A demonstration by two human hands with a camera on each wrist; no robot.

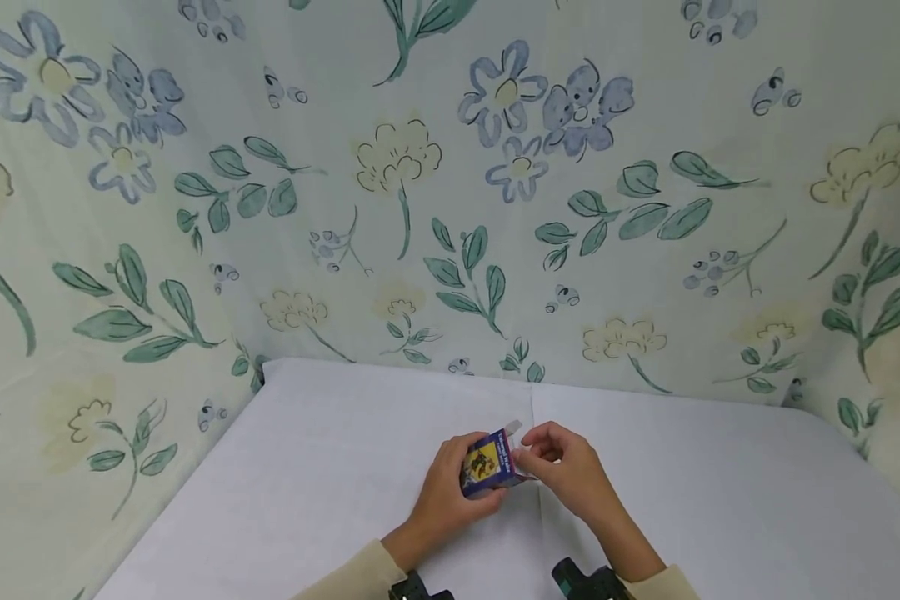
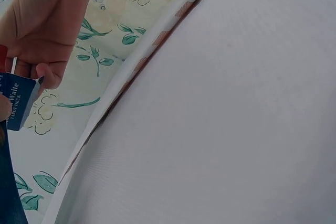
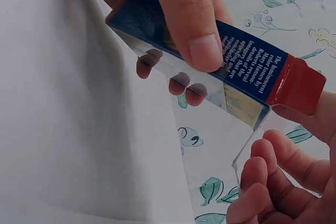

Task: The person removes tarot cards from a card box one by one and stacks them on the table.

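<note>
My left hand (image 1: pixel 444 490) grips a small dark blue tarot deck box (image 1: pixel 487 461) with a yellow picture on its face. In the right wrist view, the left thumb lies along the printed side and fingertips show beneath a paler face. A red end flap (image 3: pixel 302 85) sticks out at the box's end, and a thin pale flap edge hangs below it. My right hand (image 1: pixel 576 473) is at this end, its fingers loosely bent and touching the flaps. "Waite Tarot Deck" can be read on the box (image 2: pixel 21 103) in the left wrist view. The box's contents are hidden.
A white-covered table (image 1: pixel 330 475) lies beneath both hands, with a crease running down its middle. Floral curtain (image 1: pixel 405 275) hangs behind it and at the sides. Black camera mounts (image 1: pixel 588 581) sit on both wrists beside beige sleeves (image 1: pixel 360 575).
</note>
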